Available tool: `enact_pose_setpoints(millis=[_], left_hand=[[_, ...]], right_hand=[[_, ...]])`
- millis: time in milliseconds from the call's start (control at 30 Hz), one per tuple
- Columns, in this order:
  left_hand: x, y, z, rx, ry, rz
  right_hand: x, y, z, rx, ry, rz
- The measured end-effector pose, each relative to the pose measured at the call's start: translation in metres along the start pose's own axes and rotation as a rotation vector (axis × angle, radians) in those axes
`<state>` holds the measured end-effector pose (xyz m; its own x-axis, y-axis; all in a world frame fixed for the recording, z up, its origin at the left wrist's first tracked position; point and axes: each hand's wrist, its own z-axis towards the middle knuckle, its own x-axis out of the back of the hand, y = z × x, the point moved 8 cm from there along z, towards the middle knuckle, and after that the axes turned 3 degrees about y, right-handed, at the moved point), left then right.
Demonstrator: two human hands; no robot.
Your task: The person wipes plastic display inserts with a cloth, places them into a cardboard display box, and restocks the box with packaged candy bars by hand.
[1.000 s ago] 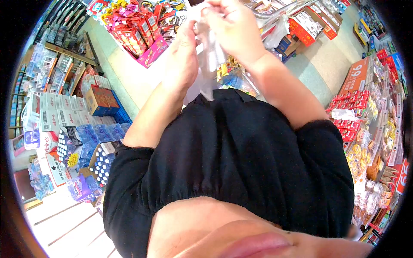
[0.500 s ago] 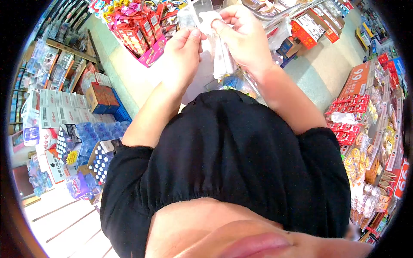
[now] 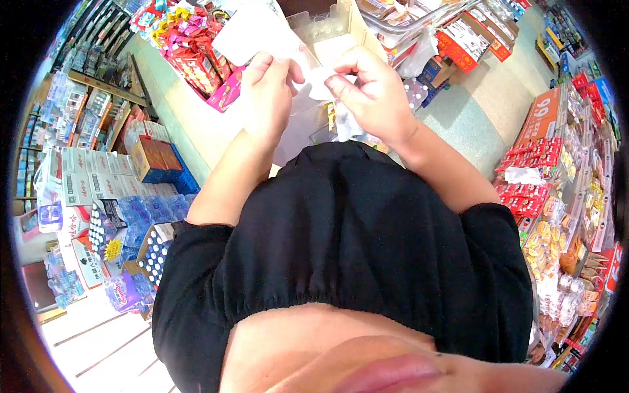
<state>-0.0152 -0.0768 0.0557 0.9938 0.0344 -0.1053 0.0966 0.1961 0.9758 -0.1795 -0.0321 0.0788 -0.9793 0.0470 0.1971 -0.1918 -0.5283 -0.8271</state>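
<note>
Near the top centre, my left hand (image 3: 267, 92) is closed around part of a thin white, partly clear sheet (image 3: 255, 33). My right hand (image 3: 373, 92) pinches a white piece (image 3: 319, 85) between thumb and fingertips, close to the left hand's fingers. Whether this piece and the sheet are one thing I cannot tell. Just beyond my hands stands an open pale box (image 3: 363, 33) with clear plastic at its near left. Below my right hand, a crumpled whitish wrapper (image 3: 345, 124) shows above the black shirt.
Red snack packets (image 3: 196, 65) fill a pink-edged display at upper left. White cartons (image 3: 78, 173) and blue-capped bottles (image 3: 154, 255) are stacked on the left. Shelves of packaged food (image 3: 547, 229) line the right side. An orange-red box (image 3: 462, 49) stands at upper right.
The white sheet has opened out at upper left above my left hand. My right hand has moved slightly down, and the pale box now shows beyond both hands.
</note>
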Motion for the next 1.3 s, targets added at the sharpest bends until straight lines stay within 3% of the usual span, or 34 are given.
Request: enact_pose_setpoints(millis=[100,233,300,400,467,533,633,667,900,1000,1133,1167,1233,1300], left_hand=[[-0.008,0.007,-0.003,-0.019,-0.127,-0.202],[-0.03,-0.001,-0.006,-0.076,-0.257,-0.14],[-0.024,-0.006,-0.001,-0.084,-0.249,-0.01],[-0.006,0.008,0.023,-0.171,-0.186,0.21],[0.005,0.019,0.039,-0.195,-0.195,0.387],[0.012,0.022,0.06,-0.203,-0.203,0.444],[-0.001,0.062,0.078,-0.431,-0.157,0.63],[-0.001,0.051,0.102,-0.369,-0.223,0.659],[-0.08,0.061,0.128,-0.521,-0.587,1.191],[-0.103,0.03,0.132,-0.589,-0.747,1.346],[-0.117,0.01,0.133,-0.571,-0.801,1.472],[-0.119,0.007,0.136,-0.568,-0.795,1.486],[-0.124,-0.002,0.14,-0.547,-0.84,1.49],[-0.124,-0.012,0.143,-0.537,-0.907,1.506]], right_hand=[[0.006,0.013,0.001,-0.017,0.072,0.043],[0.019,0.03,0.003,-0.094,0.181,0.014],[0.028,0.045,0.001,-0.158,0.173,0.056],[0.066,0.08,-0.013,-0.435,0.358,0.104],[0.101,0.111,-0.031,-0.344,0.389,0.127],[0.136,0.12,-0.064,-0.376,0.386,-0.164],[0.179,0.145,-0.134,-0.566,0.486,-0.368],[0.194,0.155,-0.162,-0.623,0.519,-0.46],[0.254,0.232,-0.408,-1.099,0.795,-0.38],[0.255,0.209,-0.483,-1.194,0.841,-0.565],[0.27,0.215,-0.622,-1.445,0.767,-0.863],[0.287,0.258,-0.69,-1.362,0.414,-1.206],[0.275,0.209,-0.705,-1.616,0.797,-0.98],[0.27,0.184,-0.702,-1.623,0.773,-0.952]])
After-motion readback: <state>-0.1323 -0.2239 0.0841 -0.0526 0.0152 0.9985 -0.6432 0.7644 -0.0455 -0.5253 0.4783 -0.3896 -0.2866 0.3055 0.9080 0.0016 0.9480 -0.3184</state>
